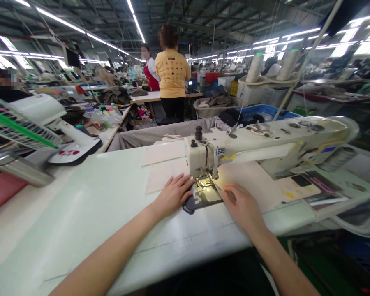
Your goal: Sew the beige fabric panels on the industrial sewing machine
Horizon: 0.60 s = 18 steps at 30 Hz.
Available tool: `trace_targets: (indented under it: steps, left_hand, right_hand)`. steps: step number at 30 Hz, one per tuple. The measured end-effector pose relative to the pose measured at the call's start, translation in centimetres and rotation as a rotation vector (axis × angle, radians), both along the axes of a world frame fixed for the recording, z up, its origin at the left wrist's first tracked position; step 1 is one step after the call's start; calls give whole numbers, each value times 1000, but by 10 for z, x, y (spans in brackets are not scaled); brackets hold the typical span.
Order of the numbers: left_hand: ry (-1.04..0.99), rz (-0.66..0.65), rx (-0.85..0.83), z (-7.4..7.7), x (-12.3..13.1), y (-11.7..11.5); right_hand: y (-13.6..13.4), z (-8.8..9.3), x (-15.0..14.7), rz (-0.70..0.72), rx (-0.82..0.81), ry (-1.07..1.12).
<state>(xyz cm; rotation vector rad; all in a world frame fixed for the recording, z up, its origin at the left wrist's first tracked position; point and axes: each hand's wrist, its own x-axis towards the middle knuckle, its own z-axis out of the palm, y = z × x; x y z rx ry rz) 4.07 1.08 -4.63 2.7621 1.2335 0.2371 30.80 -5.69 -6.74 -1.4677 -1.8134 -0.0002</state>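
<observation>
One flat left hand (174, 194), fingers loose, by sewing machine (202, 158); right hand (242, 204) pinches edge of pale cloth (249, 183). Seems lining-up step; next needs straight, steady guiding.

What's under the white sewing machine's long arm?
A flat, pale beige sheet on the pale green tabletop. The machine arm hides how far back it reaches; the right hand covers part of its near side.

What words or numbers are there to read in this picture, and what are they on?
No word or number is readable.
Blue screen on the sewing machine: too blurred.
Yellow shirt: back prints too small.
Fan base: red marks, too blurred.
Table front: ruler-like marks, too faint.
</observation>
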Motion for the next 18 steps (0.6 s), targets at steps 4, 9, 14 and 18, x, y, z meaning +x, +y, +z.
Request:
trace_targets:
  steps: [4,9,14,18]
  left_hand:
    - [15,-9,-3,1,-5,18]
    - [2,125,84,7,-10,30]
    - [-76,42,133,19,12,-28]
    - [-233,-432,35,24,27,-73]
  right_hand:
    - [-3,-1,-1,15,-15,24]
    - [-1,8,6,-15,40,-42]
    - [-25,31,0,-69,41,-214]
    - [-61,47,-36,422,-162,-172]
